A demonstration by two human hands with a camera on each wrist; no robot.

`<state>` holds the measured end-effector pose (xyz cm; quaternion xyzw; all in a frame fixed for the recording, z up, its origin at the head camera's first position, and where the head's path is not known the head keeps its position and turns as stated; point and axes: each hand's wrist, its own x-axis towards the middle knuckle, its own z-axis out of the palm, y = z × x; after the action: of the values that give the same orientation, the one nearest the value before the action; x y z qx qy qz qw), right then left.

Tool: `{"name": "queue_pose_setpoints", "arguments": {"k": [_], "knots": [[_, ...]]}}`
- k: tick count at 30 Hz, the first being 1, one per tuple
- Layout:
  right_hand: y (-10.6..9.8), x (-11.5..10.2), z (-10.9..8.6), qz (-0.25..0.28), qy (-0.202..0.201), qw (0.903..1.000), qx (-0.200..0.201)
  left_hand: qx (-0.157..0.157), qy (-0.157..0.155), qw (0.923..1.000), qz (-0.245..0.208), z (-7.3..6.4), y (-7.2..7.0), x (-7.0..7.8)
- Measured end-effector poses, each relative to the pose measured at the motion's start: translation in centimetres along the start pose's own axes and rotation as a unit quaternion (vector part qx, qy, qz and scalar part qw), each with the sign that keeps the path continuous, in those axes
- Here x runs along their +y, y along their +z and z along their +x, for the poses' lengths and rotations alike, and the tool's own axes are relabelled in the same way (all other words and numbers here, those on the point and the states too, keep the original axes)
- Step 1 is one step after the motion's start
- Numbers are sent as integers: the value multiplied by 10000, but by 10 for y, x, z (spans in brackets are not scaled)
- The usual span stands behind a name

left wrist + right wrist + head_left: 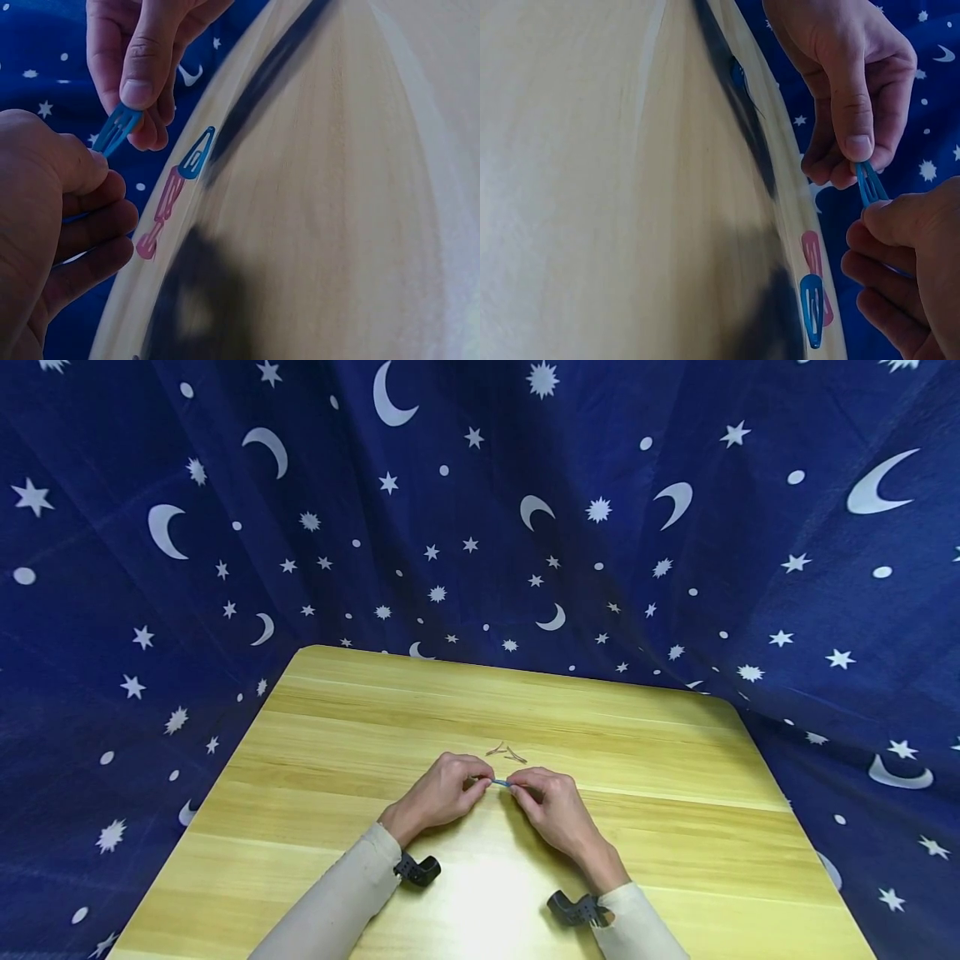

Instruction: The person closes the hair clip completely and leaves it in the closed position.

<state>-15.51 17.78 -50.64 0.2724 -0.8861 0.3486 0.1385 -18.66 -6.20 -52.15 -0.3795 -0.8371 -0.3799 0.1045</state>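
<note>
A blue snap hair clip point(118, 129) is stretched between both hands, pinched at its two ends. My left hand point(447, 787) holds one end between thumb and fingers. The other end is in the thumb and fingers of my right hand point(553, 806). Seen from the right wrist, the clip's slotted middle point(868, 182) shows between the fingertips. Just beyond the hands, loose clips lie on the table: a blue clip point(196, 154) with a pink clip point(171, 195) overlapping it in the left wrist view.
The wooden table point(360, 718) has rounded far corners. A dark blue curtain point(480, 485) with white moons and stars hangs behind it and at the sides. Black wrist cameras sit on the left sleeve point(330, 893) and the right sleeve point(641, 927).
</note>
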Motion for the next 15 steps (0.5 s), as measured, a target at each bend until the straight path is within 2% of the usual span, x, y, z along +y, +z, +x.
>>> {"name": "queue_pose_setpoints", "arguments": {"k": [6,15], "knots": [[0,-1,1,3,-34,10000,9,19,135,9999,-20,1,-2,0],[1,-1,1,36,-141,9999,18,0,101,9999,9,0,-1,0]]}}
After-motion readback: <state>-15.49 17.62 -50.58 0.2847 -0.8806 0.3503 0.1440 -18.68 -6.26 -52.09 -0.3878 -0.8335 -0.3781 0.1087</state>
